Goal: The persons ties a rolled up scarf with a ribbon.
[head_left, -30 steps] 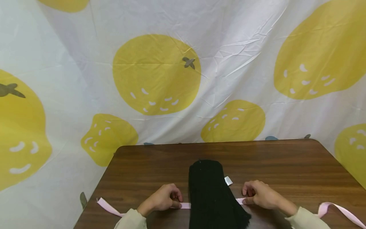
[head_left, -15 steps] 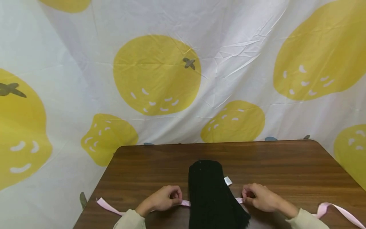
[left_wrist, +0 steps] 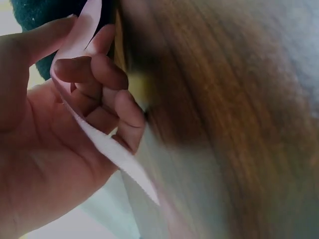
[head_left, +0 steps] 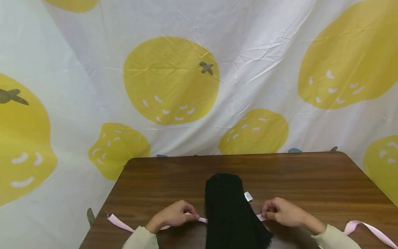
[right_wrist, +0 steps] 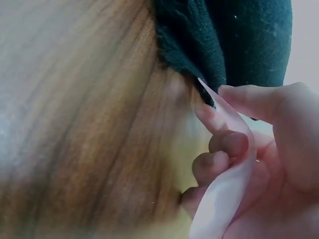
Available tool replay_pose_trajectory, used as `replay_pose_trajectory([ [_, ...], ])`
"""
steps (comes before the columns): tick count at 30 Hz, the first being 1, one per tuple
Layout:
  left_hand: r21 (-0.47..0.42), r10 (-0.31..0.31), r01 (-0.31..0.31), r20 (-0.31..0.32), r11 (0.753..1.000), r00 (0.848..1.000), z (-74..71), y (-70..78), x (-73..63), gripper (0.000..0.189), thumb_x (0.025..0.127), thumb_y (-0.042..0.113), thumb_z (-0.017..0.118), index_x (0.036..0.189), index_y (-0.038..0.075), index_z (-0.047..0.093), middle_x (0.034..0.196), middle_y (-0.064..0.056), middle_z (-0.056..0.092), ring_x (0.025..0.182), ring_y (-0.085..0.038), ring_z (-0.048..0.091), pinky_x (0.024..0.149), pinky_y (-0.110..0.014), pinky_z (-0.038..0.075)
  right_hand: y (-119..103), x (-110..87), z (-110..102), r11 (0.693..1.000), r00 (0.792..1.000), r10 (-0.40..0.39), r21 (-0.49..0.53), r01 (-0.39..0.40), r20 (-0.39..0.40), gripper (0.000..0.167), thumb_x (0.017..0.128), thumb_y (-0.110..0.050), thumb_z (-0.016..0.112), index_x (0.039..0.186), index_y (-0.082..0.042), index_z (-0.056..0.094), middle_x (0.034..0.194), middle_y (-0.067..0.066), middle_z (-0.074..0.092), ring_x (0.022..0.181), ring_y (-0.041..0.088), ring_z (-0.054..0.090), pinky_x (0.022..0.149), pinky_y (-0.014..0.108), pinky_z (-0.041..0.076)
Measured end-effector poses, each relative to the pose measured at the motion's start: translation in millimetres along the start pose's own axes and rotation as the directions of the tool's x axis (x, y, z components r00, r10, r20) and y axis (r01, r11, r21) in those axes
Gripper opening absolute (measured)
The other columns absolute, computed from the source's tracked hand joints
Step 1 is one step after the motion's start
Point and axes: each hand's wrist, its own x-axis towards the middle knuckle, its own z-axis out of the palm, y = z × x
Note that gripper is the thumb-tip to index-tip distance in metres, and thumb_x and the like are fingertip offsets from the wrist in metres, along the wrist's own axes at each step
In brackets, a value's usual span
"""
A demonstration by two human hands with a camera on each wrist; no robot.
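A folded black knit cloth (head_left: 228,209) lies lengthwise on the table, a small white tag (head_left: 248,196) at its right side. A pale pink ribbon (head_left: 202,220) runs beneath it and emerges on both sides. My left hand (head_left: 176,213) pinches the ribbon close to the cloth's left edge; in the left wrist view the ribbon (left_wrist: 117,152) trails across the palm. On the other side, my right hand (head_left: 285,212) pinches it between thumb and fingers, and the ribbon (right_wrist: 224,194) passes over the curled fingers in the right wrist view. The ribbon's middle is hidden under the cloth.
The brown wood-grain table (head_left: 174,176) ends at a white curtain (head_left: 186,20) printed with yellow fruit. One loose ribbon end (head_left: 119,223) lies at the left, another ribbon end (head_left: 373,231) curls at the right near the front.
Both hands have taken the ribbon between thumb and fingers and raised it slightly beside the cloth, where it lay flat before. The cloth has stayed in place.
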Motion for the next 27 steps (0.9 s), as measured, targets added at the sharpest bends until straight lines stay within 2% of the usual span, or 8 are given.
replay_pose_trajectory([
  [5,-0.013,-0.017,0.017,0.019,1.0,1.0,-2.2,2.0,-1.4,0.026,0.091,0.026,0.071,0.073,0.008,0.07,0.061,0.012,0.05,0.054,-0.001,0.04,0.051,-0.018,0.033,-3.9,-1.3,-4.3,1.0,0.999,0.008,-0.019,-0.007,0.033,0.025,0.093,-0.015,0.066,0.069,-0.009,0.06,0.061,-0.018,0.042,0.053,-0.005,0.037,0.047,0.017,0.03],
  [11,-0.197,-0.067,0.079,0.067,0.977,0.995,-4.9,9.0,-3.4,0.034,0.095,0.026,0.066,0.077,-0.002,0.062,0.056,0.005,0.049,0.048,-0.006,0.042,0.046,-0.022,0.033,-7.2,-1.4,-10.9,0.983,0.992,0.05,0.171,-0.069,0.115,0.04,0.097,-0.018,0.063,0.065,0.002,0.048,0.052,-0.014,0.04,0.044,-0.006,0.034,0.039,0.018,0.024],
  [14,-0.235,-0.058,0.076,0.083,0.969,0.995,-6.6,11.3,-3.1,0.035,0.096,0.027,0.064,0.078,-0.003,0.06,0.056,0.003,0.051,0.048,-0.006,0.045,0.045,-0.022,0.034,-5.9,-1.1,-13.2,0.962,0.984,0.064,0.252,-0.105,0.167,0.04,0.098,-0.016,0.06,0.067,0.006,0.049,0.048,-0.011,0.041,0.038,-0.006,0.034,0.035,0.017,0.025],
  [16,-0.253,-0.046,0.069,0.094,0.965,0.995,-7.8,12.0,-2.5,0.035,0.097,0.026,0.063,0.078,-0.003,0.06,0.055,0.005,0.048,0.048,-0.006,0.042,0.046,-0.021,0.033,-4.5,-0.9,-14.3,0.954,0.98,0.038,0.284,-0.093,0.193,0.037,0.098,-0.013,0.059,0.069,0.008,0.053,0.045,0.001,0.043,0.036,-0.004,0.037,0.032,0.018,0.028],
  [19,-0.254,-0.033,0.056,0.094,0.966,0.995,-9.3,12.6,-1.3,0.032,0.097,0.026,0.063,0.079,-0.001,0.063,0.056,0.008,0.043,0.049,-0.005,0.036,0.046,-0.021,0.03,-2.7,-0.8,-16.1,0.949,0.972,-0.017,0.311,-0.059,0.235,0.033,0.097,-0.008,0.057,0.07,0.01,0.059,0.049,0.023,0.051,0.029,0.008,0.04,0.03,0.023,0.036],
  [21,-0.258,-0.025,0.045,0.081,0.965,0.996,-10.0,12.9,-0.4,0.031,0.096,0.026,0.064,0.081,-0.001,0.065,0.057,0.009,0.041,0.05,-0.005,0.034,0.048,-0.02,0.029,-2.5,-1.1,-17.7,0.939,0.962,-0.043,0.34,-0.053,0.269,0.031,0.096,-0.005,0.057,0.07,0.012,0.059,0.055,0.035,0.048,0.027,0.026,0.038,0.03,0.029,0.039],
  [24,-0.281,-0.023,0.039,0.062,0.959,0.998,-10.6,13.5,0.6,0.03,0.096,0.026,0.065,0.085,-0.002,0.067,0.06,0.01,0.041,0.054,-0.005,0.035,0.05,-0.021,0.03,-3.8,-1.8,-21.4,0.916,0.945,-0.052,0.392,-0.083,0.322,0.03,0.095,-0.004,0.056,0.072,0.016,0.056,0.052,0.037,0.04,0.035,0.048,0.032,0.031,0.034,0.041],
  [27,-0.309,-0.022,0.038,0.055,0.95,0.998,-11.3,14.4,1.0,0.031,0.095,0.025,0.065,0.088,-0.005,0.067,0.062,0.009,0.041,0.056,-0.006,0.035,0.051,-0.021,0.03,-5.7,-1.4,-26.4,0.882,0.927,-0.068,0.457,-0.117,0.369,0.031,0.097,-0.004,0.054,0.075,0.019,0.052,0.052,0.036,0.032,0.042,0.052,0.027,0.037,0.028,0.045],
])
